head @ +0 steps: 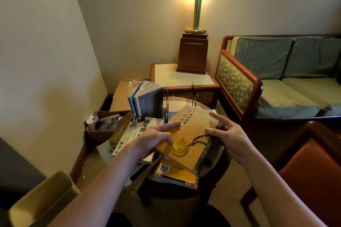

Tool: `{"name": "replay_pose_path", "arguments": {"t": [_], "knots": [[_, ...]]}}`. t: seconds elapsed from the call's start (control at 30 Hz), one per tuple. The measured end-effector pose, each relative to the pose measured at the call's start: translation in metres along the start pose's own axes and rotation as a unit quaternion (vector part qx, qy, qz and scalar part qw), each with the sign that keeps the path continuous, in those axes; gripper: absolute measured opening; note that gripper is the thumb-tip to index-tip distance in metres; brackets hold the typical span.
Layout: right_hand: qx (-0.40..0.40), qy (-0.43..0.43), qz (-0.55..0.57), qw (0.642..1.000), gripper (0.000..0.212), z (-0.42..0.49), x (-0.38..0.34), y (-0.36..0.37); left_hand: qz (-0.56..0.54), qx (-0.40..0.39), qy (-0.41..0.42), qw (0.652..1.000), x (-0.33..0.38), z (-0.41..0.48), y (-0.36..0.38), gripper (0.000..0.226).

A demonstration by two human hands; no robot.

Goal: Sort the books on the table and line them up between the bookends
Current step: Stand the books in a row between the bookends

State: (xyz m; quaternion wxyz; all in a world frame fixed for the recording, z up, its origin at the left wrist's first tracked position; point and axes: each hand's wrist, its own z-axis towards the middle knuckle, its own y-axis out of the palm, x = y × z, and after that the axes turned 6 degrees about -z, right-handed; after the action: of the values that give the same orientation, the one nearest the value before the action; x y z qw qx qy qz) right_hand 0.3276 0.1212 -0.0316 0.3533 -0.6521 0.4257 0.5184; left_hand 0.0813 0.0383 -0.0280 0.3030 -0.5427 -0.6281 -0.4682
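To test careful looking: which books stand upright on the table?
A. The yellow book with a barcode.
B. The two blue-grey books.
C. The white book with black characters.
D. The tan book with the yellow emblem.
B: the two blue-grey books stand upright at the back; the tan book is held tilted by the left hand and right hand.

Left hand (156, 140) grips tan book (191, 125) by left edge, right hand (232, 134) pinches right edge. Book tilted over flat pile on round table (175, 192). Two upright books (147, 101) beside thin bookends (193, 91).
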Motion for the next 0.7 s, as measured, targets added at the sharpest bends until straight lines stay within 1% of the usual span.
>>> {"name": "replay_pose_path", "arguments": {"t": [0.07, 0.17, 0.3, 0.4, 0.47, 0.53, 0.63, 0.7], "knots": [[-0.025, -0.001, 0.017, 1.0, 0.053, -0.003, -0.008, -0.001, 0.034, 0.004, 0.005, 0.999, 0.005, -0.013, -0.009, 0.054], [-0.104, 0.033, 0.003, 0.994, 0.041, -0.005, -0.018, -0.004, 0.063, -0.012, 0.001, 0.998, 0.015, -0.029, -0.026, 0.045], [-0.205, 0.077, -0.019, 0.976, 0.043, -0.005, -0.03, -0.006, 0.123, -0.05, -0.032, 0.991, 0.024, -0.042, -0.043, 0.039], [-0.265, 0.078, -0.107, 0.955, 0.051, -0.004, -0.039, 0.005, 0.208, -0.055, -0.041, 0.976, 0.026, -0.044, -0.046, 0.04], [-0.267, 0.052, -0.16, 0.949, 0.055, -0.001, -0.042, 0.016, 0.248, -0.05, -0.039, 0.967, 0.026, -0.04, -0.049, 0.04], [-0.242, 0.013, -0.182, 0.953, 0.056, 0.001, -0.042, 0.025, 0.251, -0.027, -0.017, 0.968, 0.023, -0.035, -0.055, 0.042], [-0.203, -0.036, -0.192, 0.96, 0.058, 0.005, -0.04, 0.034, 0.203, 0.016, 0.039, 0.978, 0.015, -0.026, -0.064, 0.041], [-0.183, -0.068, -0.223, 0.955, 0.06, 0.008, -0.04, 0.04, 0.164, 0.049, 0.081, 0.982, 0.009, -0.022, -0.067, 0.036]]}}
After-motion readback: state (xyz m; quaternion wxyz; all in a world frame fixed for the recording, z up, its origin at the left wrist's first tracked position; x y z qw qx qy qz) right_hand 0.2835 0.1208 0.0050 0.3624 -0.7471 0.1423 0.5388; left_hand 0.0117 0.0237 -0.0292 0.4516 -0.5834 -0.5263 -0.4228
